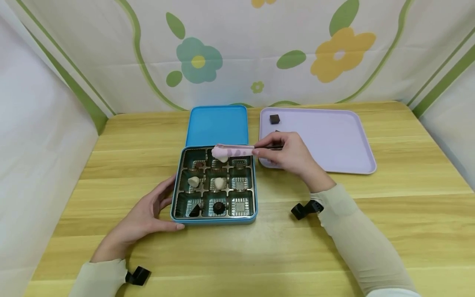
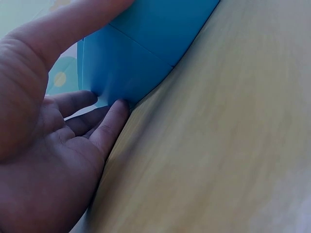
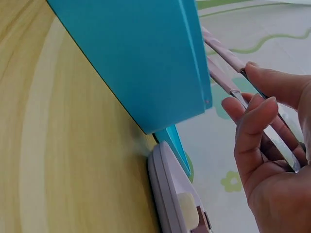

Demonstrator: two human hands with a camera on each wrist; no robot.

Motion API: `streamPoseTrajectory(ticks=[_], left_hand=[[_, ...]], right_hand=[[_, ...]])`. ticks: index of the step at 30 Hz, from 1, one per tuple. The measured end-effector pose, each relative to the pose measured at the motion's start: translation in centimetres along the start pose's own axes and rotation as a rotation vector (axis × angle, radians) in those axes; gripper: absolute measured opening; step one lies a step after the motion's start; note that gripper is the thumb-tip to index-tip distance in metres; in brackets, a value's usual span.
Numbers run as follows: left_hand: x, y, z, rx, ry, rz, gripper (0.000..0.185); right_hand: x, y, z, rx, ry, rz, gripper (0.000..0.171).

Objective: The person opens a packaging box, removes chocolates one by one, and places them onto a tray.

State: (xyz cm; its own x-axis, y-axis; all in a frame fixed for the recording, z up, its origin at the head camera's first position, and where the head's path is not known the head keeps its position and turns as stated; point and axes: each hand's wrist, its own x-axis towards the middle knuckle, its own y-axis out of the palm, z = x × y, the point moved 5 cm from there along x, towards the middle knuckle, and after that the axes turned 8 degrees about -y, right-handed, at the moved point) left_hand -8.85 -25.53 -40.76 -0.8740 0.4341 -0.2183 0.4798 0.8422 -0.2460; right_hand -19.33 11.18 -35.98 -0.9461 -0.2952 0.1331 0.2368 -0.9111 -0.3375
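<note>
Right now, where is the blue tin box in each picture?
Head: blue tin box at center, left hand touching its corner.
Left wrist: its blue wall at top.
Right wrist: its blue wall, upper middle.
Shared landmark: the wooden table.

The left hand (image 2: 43, 145) lies open against the blue tin (image 2: 141, 53), fingertips (image 2: 116, 109) touching its lower corner and thumb stretched along the top edge (palm toward the camera), all resting on the pale wooden surface (image 2: 228, 145).
</note>
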Motion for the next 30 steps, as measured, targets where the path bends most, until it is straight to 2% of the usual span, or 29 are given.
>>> streamPoseTrajectory(ticks=[5, 10, 16, 21, 25, 30], left_hand=[[0.0, 0.0, -0.2, 0.004, 0.010, -0.005, 0.121], [0.1, 0.1, -0.2, 0.005, 0.014, -0.009, 0.121], [0.2, 0.1, -0.2, 0.003, 0.009, -0.013, 0.122], [0.2, 0.0, -0.2, 0.003, 0.004, -0.016, 0.122], [0.3, 0.1, -0.3, 0.005, 0.002, -0.014, 0.121], [0.2, 0.1, -0.3, -0.002, 0.002, -0.016, 0.122]], right_hand=[[-0.2, -1.1, -0.7, 0.137, 0.034, -0.040, 0.018], [-0.3, -2.8, -1.1, 0.254, 0.026, -0.100, 0.007], [-0.5, -5.9, -1.9, 0.365, 0.022, -0.246, 0.005], [-0.8, -8.9, -3.6, 0.409, 0.119, -0.381, 0.003], [-1.5, -11.6, -5.0, 0.372, 0.195, -0.506, 0.005], [-2.6, -14.5, -6.3, 0.234, 0.305, -0.628, 0.010]])
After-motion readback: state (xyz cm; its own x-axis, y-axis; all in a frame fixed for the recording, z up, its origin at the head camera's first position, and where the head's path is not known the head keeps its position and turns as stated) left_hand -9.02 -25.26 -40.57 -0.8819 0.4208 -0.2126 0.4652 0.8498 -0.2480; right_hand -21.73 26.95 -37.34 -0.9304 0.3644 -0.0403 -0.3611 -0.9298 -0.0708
